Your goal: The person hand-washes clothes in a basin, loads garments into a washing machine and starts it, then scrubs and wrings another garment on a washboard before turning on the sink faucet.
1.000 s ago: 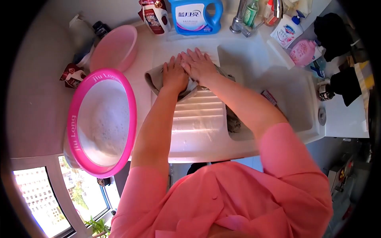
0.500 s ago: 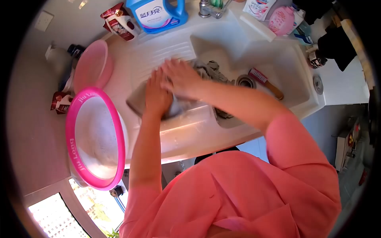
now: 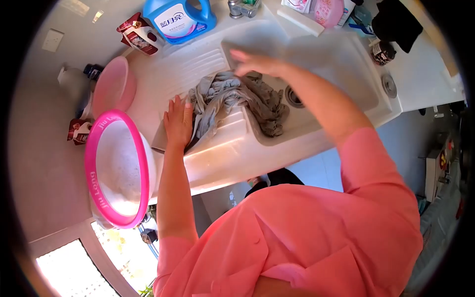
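A wet, crumpled grey garment (image 3: pixel 217 96) lies over the ribbed drainboard (image 3: pixel 198 64), and its right end hangs into the sink (image 3: pixel 341 64). My left hand (image 3: pixel 178 121) presses flat at the garment's left edge, fingers stretched out. Just above the top of the garment, over the sink's near-left part, is my right hand (image 3: pixel 255 63). Its fingers are apart and somewhat blurred, and nothing shows in them. My right forearm covers part of the sink floor beside the drain (image 3: pixel 294 96).
Left of the garment stand a white basin with a pink rim (image 3: pixel 143 168) and a pink basin (image 3: pixel 129 86). A blue detergent jug (image 3: pixel 180 22) and a red pouch (image 3: pixel 138 34) stand behind. A dark jar (image 3: pixel 382 53) is at right.
My hands, together on the garment before, are now apart. The right hand has moved up and right; the left stays on the left side. More garment shows. The brush in the sink is out of sight.
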Available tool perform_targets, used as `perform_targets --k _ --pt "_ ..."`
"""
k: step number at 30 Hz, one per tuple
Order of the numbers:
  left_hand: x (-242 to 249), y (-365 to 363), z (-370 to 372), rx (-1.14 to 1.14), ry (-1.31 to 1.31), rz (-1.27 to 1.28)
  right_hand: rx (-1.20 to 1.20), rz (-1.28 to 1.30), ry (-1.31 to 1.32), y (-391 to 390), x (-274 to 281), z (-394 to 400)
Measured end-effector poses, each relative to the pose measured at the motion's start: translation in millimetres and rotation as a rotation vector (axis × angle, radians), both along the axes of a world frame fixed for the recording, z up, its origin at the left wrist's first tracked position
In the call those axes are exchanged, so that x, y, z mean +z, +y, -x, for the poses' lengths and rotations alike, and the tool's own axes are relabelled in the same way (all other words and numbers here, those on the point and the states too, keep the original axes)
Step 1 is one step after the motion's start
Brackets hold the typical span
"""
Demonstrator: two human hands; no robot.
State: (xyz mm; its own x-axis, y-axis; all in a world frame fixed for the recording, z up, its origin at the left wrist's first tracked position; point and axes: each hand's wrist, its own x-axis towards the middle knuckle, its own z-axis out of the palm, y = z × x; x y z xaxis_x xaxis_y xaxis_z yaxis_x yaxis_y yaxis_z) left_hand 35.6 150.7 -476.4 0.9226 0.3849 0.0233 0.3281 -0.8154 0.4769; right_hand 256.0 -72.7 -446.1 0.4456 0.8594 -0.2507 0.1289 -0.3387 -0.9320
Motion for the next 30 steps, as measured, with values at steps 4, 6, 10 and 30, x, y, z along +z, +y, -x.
perform_targets --k 4,6,10,30 --pt "18 -20 41 -0.100 0.096 -0.072 0.374 0.508 -0.382 -41 -68 25" --pt "26 -44 52 -0.077 0.106 -0.169 0.209 0.499 -0.383 -32 -84 40" --pt "32 -53 64 -0.073 0.117 -0.177 -0.071 0.542 -0.567 -33 -102 47" --pt "163 -31 30 -0.148 -1.031 0.463 -0.239 -0.829 -0.509 135 264 150"
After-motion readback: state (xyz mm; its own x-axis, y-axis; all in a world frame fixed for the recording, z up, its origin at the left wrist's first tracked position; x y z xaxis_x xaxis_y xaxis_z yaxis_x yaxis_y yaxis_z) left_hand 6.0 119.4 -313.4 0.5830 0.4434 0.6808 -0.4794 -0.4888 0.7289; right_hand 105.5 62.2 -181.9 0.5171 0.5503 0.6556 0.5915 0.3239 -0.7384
